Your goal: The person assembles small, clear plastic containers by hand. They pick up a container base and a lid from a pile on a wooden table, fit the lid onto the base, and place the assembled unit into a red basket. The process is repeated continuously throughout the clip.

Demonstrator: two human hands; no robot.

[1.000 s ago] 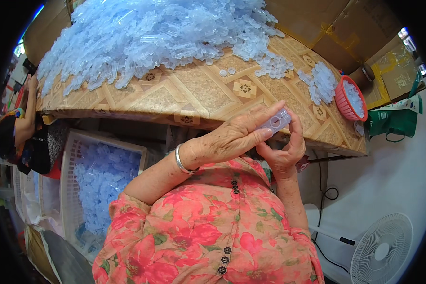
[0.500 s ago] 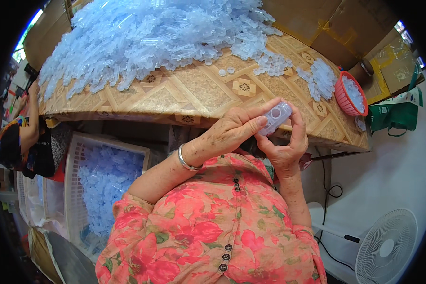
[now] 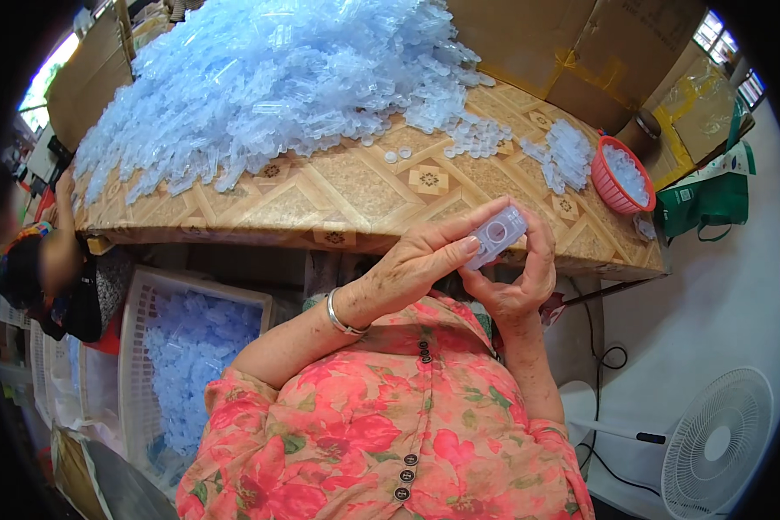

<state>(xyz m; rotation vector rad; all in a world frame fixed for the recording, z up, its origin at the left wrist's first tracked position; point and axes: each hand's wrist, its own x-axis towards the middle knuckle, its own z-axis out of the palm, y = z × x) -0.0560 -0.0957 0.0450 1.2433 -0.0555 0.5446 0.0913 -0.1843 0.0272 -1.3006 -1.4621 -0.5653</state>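
Between my two hands, just off the table's front edge, is a small clear plastic case (image 3: 499,235) with a round ring on its upper face. My left hand (image 3: 432,253) grips its left side, thumb along the near face and fingers behind. On the other side my right hand (image 3: 522,279) has curled fingers pressed against its right and lower edges. Past my hands, small round clear caps (image 3: 477,139) lie loose on the patterned table (image 3: 338,186). A great heap of clear bluish plastic pieces (image 3: 277,82) covers the table's far left.
A red basket (image 3: 614,180) of small clear pieces stands at the right, beside a smaller pile (image 3: 568,154). Under the table at left is a white crate (image 3: 133,364) full of plastic parts. A fan (image 3: 718,444) sits lower right; another person's arm (image 3: 63,234) shows far left.
The case has turned slightly in my fingers, and my hands have shifted a little left and down. My view has also moved slightly. Both hands keep their hold.
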